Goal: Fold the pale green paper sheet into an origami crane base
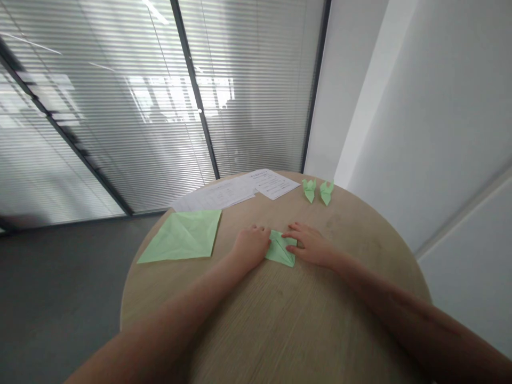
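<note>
A small folded piece of light green paper [281,249] lies on the round wooden table [304,320], between my two hands. My left hand [251,247] rests against its left edge with the fingers curled and pressed onto the paper. My right hand [309,244] lies on its right side, fingers stretched flat and pointing left over the paper's upper corner.
A larger creased green sheet [182,236] lies unfolded at the table's left. White printed papers [236,193] sit at the far edge. Two small finished green paper figures [318,190] stand at the back right. Glass walls with blinds lie beyond; a white wall is on the right.
</note>
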`<state>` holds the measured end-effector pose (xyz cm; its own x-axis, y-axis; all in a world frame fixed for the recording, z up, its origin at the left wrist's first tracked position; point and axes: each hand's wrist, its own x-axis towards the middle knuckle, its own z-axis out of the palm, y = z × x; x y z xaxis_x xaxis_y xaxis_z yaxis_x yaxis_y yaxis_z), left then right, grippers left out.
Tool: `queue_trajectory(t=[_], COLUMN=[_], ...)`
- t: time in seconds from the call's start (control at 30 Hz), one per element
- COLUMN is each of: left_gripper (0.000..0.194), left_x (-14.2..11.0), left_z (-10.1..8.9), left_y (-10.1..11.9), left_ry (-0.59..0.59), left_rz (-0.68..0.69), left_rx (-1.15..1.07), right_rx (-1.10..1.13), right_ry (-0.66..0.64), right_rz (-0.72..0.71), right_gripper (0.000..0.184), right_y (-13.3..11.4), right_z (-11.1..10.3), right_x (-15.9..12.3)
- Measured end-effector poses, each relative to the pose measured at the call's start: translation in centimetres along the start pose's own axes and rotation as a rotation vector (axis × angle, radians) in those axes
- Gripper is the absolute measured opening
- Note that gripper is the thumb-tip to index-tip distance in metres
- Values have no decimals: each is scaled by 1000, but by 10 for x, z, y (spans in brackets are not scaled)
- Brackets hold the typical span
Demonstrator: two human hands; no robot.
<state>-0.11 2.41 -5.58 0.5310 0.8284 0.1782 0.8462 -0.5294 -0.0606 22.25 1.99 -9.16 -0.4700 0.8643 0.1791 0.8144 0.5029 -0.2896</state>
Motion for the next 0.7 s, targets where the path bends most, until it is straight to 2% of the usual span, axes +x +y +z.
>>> queue_trajectory(t=[0.13, 0.33, 0.57, 0.7], left_gripper=[18, 21, 32, 34], left_x=[6, 1, -7, -6], left_z=[3, 5, 1, -1], left_y=[-3, -9, -14, -13], left_ry=[25, 54, 55, 46], left_rz=[-17, -67, -28, -43], left_rx=[6, -24, -170, -209], right_rx=[-3, 35, 178, 287], right_ry=[6, -65, -61, 6], right_rz=[12, 78, 89, 88], right_gripper=[50, 57, 45, 25], right_y=[1, -2, 2, 8], right_z=[1, -3, -3, -2], right_x=[2, 1, -2, 1])
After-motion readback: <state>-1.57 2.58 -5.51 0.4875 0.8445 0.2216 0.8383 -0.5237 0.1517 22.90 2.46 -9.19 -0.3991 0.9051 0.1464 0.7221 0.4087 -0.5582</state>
